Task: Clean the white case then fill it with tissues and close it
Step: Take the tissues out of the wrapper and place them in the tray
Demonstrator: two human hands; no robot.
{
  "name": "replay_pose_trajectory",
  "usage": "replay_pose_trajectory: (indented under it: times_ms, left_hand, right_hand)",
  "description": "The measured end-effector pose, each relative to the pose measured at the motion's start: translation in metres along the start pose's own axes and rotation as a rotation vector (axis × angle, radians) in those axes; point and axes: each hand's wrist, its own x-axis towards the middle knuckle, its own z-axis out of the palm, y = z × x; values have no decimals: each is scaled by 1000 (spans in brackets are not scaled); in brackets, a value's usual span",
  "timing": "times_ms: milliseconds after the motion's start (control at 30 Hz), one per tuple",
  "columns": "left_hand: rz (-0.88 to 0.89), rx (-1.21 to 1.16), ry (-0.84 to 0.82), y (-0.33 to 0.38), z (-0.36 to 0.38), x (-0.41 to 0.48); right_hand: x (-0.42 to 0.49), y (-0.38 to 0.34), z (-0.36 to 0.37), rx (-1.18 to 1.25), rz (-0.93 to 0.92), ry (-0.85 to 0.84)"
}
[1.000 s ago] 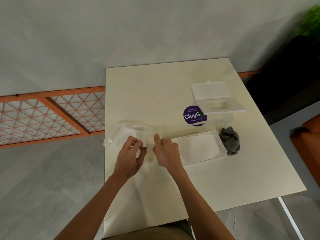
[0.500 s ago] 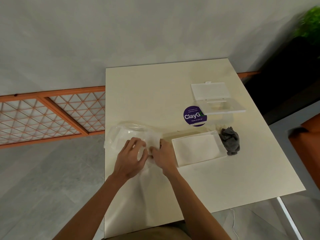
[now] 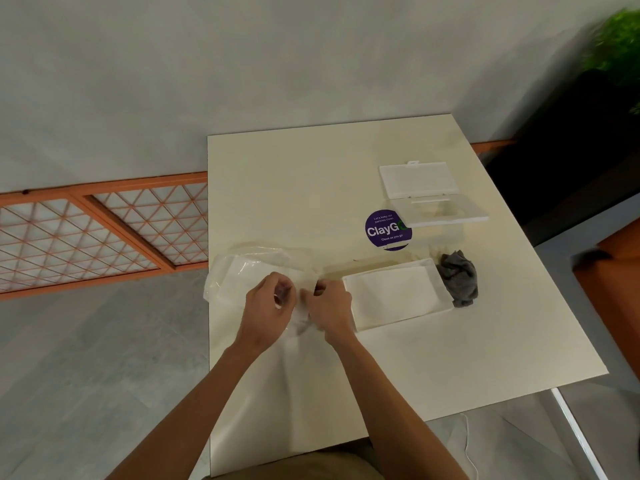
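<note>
Two hands meet near the left edge of one pale table (image 3: 294, 185). The left hand (image 3: 272, 306) and the right hand (image 3: 330, 306) each curl their fingers round one crumpled clear plastic wrapper (image 3: 242, 271) and pinch it between them. The wrapper's far end hangs a little over the table's left edge.

Just right of the right hand lies one shallow white tray (image 3: 405, 320) with one flat stack of white tissues (image 3: 391, 289) in it. Whether the tray belongs to the case cannot be told. One bunched gray cloth (image 3: 459, 284) touches the tray's right end.

Farther back on the right stands one white case (image 3: 440, 213), well apart from both hands, with its one flip lid (image 3: 415, 180) swung open. One round purple sticker (image 3: 384, 232) lies partly hidden behind the case's left corner.

Off the table there are one orange lattice railing (image 3: 86, 230) and one green plant (image 3: 620, 46).
</note>
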Motion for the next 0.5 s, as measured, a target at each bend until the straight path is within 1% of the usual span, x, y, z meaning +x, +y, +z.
replay_pose_trajectory:
  times_ms: [67, 133, 233, 300, 367, 433, 500]
  left_hand:
    - [41, -50, -5, 7, 0, -2]
    - [11, -53, -14, 8, -1, -2]
    - [-37, -25, 17, 3, -4, 2]
    - [-36, 5, 21, 0, -7, 1]
    - [-33, 20, 7, -1, -8, 0]
    - [-14, 20, -20, -2, -7, -1]
    - [48, 49, -44, -2, -6, -2]
  right_hand:
    - [-1, -2, 0, -48, -58, 5]
    - [-6, -5, 0, -100, -154, 32]
    - [-20, -2, -2, -91, -284, 98]
    - [-27, -1, -8, -81, -341, 101]
    - [-27, -2, -14, -15, -353, 92]
    - [-27, -2, -15, 39, -356, 125]
    - [-27, -4, -15, 75, -339, 120]
